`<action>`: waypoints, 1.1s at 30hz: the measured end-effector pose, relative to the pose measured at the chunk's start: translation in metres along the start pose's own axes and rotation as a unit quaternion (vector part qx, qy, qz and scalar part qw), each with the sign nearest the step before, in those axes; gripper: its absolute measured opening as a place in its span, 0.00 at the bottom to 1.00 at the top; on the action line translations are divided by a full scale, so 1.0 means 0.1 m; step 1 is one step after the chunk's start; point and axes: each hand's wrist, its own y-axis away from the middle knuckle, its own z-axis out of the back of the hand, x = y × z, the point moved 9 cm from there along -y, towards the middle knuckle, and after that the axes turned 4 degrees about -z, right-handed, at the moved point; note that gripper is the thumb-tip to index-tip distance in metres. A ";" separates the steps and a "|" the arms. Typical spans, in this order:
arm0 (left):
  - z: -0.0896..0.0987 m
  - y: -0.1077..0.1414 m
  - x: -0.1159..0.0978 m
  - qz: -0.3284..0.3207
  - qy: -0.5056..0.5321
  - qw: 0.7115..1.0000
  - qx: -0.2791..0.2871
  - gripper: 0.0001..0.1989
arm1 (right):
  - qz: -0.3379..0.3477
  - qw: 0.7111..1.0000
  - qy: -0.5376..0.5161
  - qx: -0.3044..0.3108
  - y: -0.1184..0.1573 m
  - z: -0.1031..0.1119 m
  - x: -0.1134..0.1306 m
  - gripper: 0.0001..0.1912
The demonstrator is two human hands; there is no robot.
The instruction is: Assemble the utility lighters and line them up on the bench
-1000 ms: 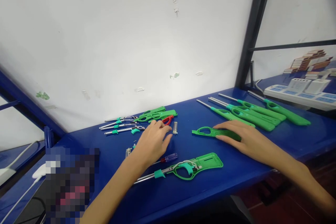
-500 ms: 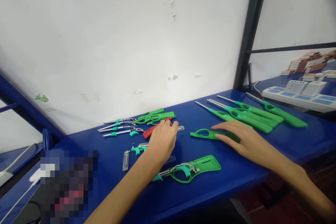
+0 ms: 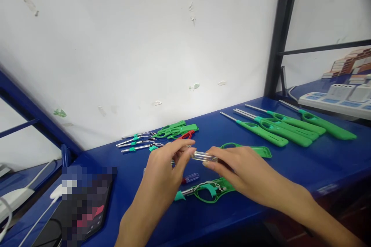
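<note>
A small clear capsule-like tube (image 3: 204, 157) is held between both hands above the blue table (image 3: 203, 220). My left hand (image 3: 166, 166) pinches its left end, while my right hand (image 3: 237, 162) grips its right end. Below them lies a green half shell (image 3: 207, 197) with a metal rod, wires and a teal trigger, partly covered by my right hand. Another green half shell (image 3: 262, 151) rests behind my right hand. A purple-clear tube (image 3: 191, 178) sits under the hands. A red shell piece (image 3: 188, 135) shows behind my left hand.
Several green long-nosed lighters (image 3: 269, 133) lie at the right. Metal rods with wires (image 3: 135, 148) and green shells (image 3: 185, 129) are at the back left. A dark tablet-like device (image 3: 98, 204) is at the front left, and a white power strip (image 3: 342, 102) at the far right.
Both hands have come together, and the clear tube is now lifted between them. My right hand has let go of the green half shell. The view has shifted slightly.
</note>
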 end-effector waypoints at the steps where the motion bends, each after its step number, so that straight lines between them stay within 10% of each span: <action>1: -0.02 0.03 0.09 0.012 -0.013 1.000 0.009 0.13 | -0.011 1.000 -0.002 -0.006 0.01 0.02 -0.03 0.20; 8: -0.25 0.26 0.69 0.066 -0.131 0.984 0.097 0.11 | -0.097 0.994 -0.020 -0.048 0.05 0.26 -0.39 0.23; 16: -0.58 0.26 0.66 0.090 -0.214 0.941 0.246 0.12 | -0.111 0.992 -0.037 -0.045 0.06 0.31 -0.46 0.21; 33: -0.80 0.17 0.78 0.097 -0.270 0.907 0.308 0.11 | -0.099 0.995 -0.004 -0.033 0.06 0.24 -0.47 0.21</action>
